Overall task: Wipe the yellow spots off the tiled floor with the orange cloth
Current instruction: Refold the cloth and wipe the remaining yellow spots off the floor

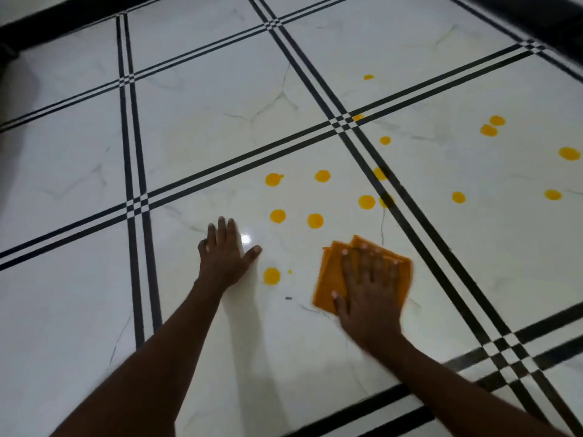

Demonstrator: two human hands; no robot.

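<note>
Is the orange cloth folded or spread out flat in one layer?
Folded. The cloth shows stacked layer edges at its far corner, under the flat right hand pressing it on the floor.

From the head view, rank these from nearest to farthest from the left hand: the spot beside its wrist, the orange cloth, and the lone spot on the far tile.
Measured from the left hand:
1. Spot beside the wrist, just right of the hand on the same tile.
2. Orange cloth, farther right, under the right hand.
3. Lone far spot, well up and right, across the black lines.
</note>
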